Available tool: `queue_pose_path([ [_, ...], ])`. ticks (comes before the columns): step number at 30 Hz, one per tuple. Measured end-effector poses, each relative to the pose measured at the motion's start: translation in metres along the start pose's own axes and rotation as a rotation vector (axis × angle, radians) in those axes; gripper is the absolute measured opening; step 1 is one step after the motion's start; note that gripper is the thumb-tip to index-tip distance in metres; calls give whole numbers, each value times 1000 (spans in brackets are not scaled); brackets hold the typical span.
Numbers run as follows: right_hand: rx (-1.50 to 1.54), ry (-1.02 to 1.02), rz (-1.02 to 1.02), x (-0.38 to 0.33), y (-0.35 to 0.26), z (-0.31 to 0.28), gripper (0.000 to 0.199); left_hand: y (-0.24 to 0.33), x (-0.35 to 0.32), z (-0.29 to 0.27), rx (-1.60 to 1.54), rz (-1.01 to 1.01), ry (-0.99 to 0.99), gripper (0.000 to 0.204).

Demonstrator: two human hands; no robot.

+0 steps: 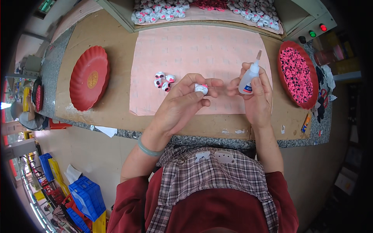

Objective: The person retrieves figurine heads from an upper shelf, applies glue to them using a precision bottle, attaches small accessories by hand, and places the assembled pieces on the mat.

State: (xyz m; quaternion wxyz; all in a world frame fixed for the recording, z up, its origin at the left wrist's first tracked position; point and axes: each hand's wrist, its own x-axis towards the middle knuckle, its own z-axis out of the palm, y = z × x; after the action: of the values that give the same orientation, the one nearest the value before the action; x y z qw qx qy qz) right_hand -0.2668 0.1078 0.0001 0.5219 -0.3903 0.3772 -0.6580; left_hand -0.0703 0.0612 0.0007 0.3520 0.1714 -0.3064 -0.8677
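From afar, I pinched a small, round white-and-pink piece (200, 89) in my left hand (180, 94); my right hand (258, 96) clasped a translucent, narrow-tipped plastic bottle (249, 79).

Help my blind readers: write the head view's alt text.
A person's left hand holds a small white piece and the right hand a squeeze bottle, nozzle up, above a pink sheet. More pieces lie on the sheet; red dishes flank it, the right one full of small pink bits.
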Motion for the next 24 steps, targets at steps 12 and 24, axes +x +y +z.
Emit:
queue_pose_path([
  [12, 72, 99, 96, -20, 2, -21, 35, -5, -7, -4, 219, 1, 44, 31],
  [24, -169, 143, -102, -26, -14, -12, 44, -18, -10, -5, 67, 96, 12, 33],
])
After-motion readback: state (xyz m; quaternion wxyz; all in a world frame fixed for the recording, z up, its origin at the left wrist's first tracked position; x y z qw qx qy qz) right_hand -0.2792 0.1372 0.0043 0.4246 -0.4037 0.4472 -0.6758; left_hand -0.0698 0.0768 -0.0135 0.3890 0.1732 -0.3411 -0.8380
